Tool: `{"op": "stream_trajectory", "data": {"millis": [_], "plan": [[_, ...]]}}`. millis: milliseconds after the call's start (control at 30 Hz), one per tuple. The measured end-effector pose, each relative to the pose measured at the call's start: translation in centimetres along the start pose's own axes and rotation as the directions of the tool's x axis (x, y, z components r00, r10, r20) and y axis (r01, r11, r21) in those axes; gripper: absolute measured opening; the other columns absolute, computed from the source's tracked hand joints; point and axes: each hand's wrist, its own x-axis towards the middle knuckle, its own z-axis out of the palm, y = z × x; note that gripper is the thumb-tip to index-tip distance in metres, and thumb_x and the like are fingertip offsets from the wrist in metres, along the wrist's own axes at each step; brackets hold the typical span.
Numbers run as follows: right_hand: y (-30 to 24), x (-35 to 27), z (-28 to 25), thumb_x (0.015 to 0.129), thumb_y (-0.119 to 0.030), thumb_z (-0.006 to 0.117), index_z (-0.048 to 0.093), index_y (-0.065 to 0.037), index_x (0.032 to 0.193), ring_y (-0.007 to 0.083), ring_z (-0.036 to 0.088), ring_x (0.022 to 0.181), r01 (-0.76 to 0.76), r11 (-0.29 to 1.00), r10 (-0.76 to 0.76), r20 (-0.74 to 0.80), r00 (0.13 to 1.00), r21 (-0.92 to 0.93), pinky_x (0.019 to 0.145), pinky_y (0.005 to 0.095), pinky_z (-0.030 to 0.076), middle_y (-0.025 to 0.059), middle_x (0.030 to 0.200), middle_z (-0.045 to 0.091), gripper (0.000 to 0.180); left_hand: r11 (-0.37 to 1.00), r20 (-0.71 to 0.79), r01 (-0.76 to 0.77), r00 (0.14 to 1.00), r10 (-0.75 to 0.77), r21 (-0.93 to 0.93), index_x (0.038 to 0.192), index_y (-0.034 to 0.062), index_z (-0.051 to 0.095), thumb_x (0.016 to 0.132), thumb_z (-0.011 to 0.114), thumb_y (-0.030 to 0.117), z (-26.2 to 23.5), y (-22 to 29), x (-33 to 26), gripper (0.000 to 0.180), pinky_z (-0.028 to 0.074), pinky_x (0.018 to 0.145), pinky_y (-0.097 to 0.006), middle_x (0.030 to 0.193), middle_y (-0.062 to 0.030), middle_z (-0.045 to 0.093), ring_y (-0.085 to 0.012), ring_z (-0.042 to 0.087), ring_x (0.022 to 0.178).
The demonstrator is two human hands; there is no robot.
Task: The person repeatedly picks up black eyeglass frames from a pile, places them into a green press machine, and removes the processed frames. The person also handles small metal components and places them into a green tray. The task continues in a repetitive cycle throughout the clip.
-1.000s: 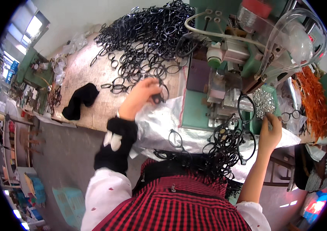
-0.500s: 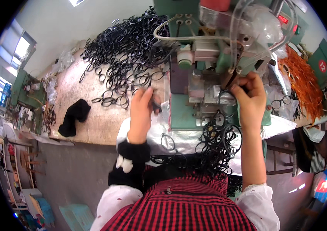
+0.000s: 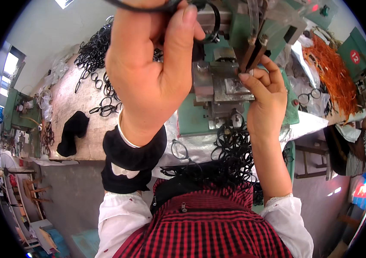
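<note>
My left hand (image 3: pixel 152 81) is raised close in front of me, above the bench, its fingers closed on a black eyeglass frame (image 3: pixel 217 22). Part of that frame runs out of view at the top. My right hand (image 3: pixel 269 96) is at the green machine (image 3: pixel 186 122), thumb and fingers bent together beside the metal fixture (image 3: pixel 221 90), under two brown upright prongs (image 3: pixel 248 58). Whatever those fingertips pinch is too small or hidden to make out. Below the fixture, a heap of black eyeglass frames (image 3: pixel 232 150) hangs over the bench edge toward my lap.
More black frames (image 3: pixel 92 56) are piled on the bench at the far left, partly behind my left arm. A black cloth (image 3: pixel 73 133) lies nearer. To the right are a round-rimmed frame (image 3: pixel 310 96) on clear plastic and a mass of orange strips (image 3: pixel 331 73). A wooden stool (image 3: pixel 314 161) stands lower right.
My left hand has risen from the bench toward me and now holds up an eyeglass frame. My right hand stays at the fixture; the dark rim beside its fingers no longer shows there.
</note>
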Motion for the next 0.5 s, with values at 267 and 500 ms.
{"op": "stream_trajectory", "data": {"millis": [267,500], "plan": [[-2.6,-1.9,0.1,0.083,0.006,0.065,0.05,0.005,0.13,0.0143,0.063,0.096,-0.012,0.99,0.012,-0.002,1.0,-0.141,0.093,0.028,0.046,0.0092,0.105,0.068,0.049,0.861,0.073,0.315,0.947,-0.313,-0.399,0.118,-0.0017,0.052,0.103,0.051,0.015,-0.4,3.4,-0.5,0.023,0.047,0.058,-0.023,0.077,-0.008,0.065,-0.0123,0.061,0.063],[0.2,1.7,-13.0,0.081,0.004,0.063,0.065,-0.003,0.109,0.0162,0.063,0.082,0.033,0.451,-0.192,-0.061,0.979,-0.892,0.079,0.0307,0.05,0.0076,0.097,0.068,0.029,-0.304,0.915,0.931,0.071,-0.398,-0.205,0.113,-0.0003,0.053,0.105,0.044,0.029,1.8,6.6,-6.3,0.032,0.044,0.043,-0.024,0.068,-0.0085,0.062,-0.0155,0.059,0.049]]}}
